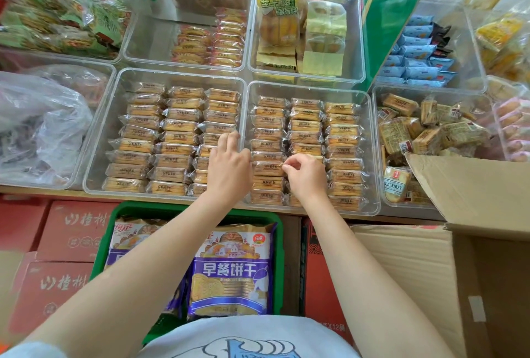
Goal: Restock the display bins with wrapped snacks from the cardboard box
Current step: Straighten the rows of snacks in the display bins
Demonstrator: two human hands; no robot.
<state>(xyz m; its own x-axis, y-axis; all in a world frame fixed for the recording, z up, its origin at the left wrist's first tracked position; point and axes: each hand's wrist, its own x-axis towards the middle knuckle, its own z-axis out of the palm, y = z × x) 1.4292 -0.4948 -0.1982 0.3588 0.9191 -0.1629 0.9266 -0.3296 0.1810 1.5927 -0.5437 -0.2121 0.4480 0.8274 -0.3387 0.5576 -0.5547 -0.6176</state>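
Two clear display bins sit side by side on the shelf, the left bin (99, 133) and the right bin (370, 156), each filled with three neat rows of wrapped biscuit snacks (177, 128). My left hand (229, 168) lies with straight fingers over the wall between the bins, touching snacks in the left bin's right row. My right hand (305, 175) has curled fingers that pinch a wrapped snack (268, 168) in the right bin's left row. The open cardboard box (459, 243) stands at the lower right; its inside is hidden.
A further bin (430, 139) to the right holds loosely piled snacks. Bins behind hold yellow packs (276, 13) and blue packs (415, 53). A green crate (114, 222) with biscuit bags and red cartons (71, 231) sit below the shelf. Plastic bags (37, 125) lie at the left.
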